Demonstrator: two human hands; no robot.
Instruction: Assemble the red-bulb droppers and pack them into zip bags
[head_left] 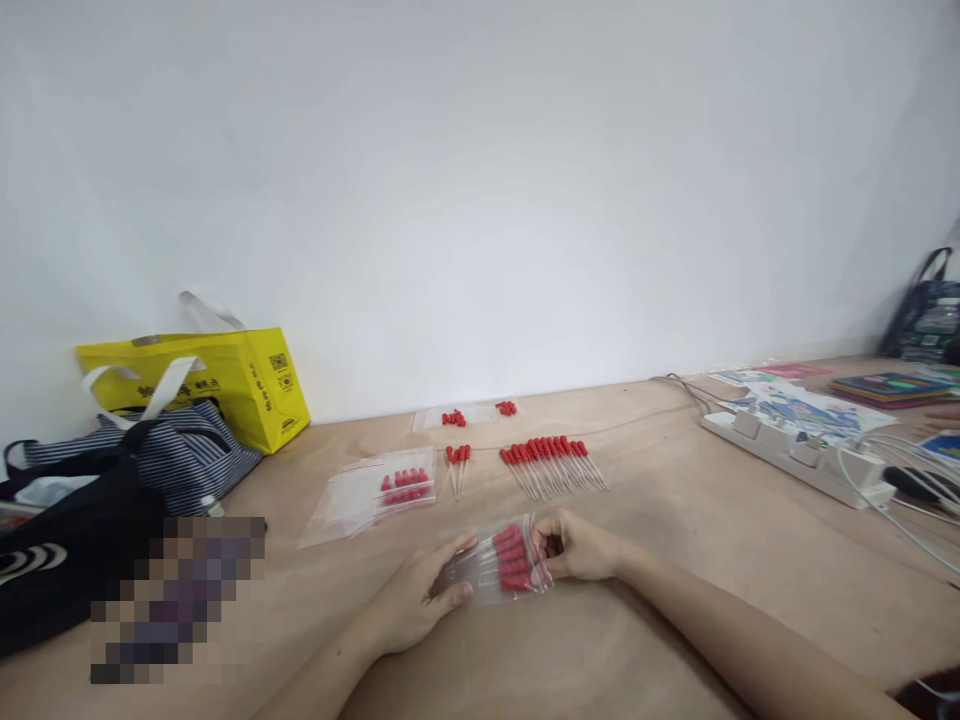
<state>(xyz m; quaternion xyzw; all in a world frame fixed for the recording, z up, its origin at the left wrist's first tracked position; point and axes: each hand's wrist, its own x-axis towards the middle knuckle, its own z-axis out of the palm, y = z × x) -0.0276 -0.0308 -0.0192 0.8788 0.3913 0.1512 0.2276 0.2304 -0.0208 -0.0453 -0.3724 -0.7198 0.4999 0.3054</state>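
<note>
A clear zip bag (486, 594) lies low over the table between my hands, with several red-bulbed droppers (514, 560) side by side inside, bulbs to the right. My left hand (420, 598) grips its left end, thumb and fingers on either side. At the right end, by the bulbs, my right hand (576, 545) pinches the bag's edge with curled fingers. Beyond the right hand lies a row of loose droppers (551, 468). A smaller loose group of droppers (457, 470) is left of that row. Further left, filled bags (406, 486) overlap flat clear bags (337, 510).
Near the wall, red bulbs (454, 418) rest on clear plastic. A yellow bag (270, 390), a striped bag (202, 455) and a black bag (75, 560) crowd the left. On the right are a power strip (795, 455) with cables, papers (810, 408) and a water bottle (934, 330).
</note>
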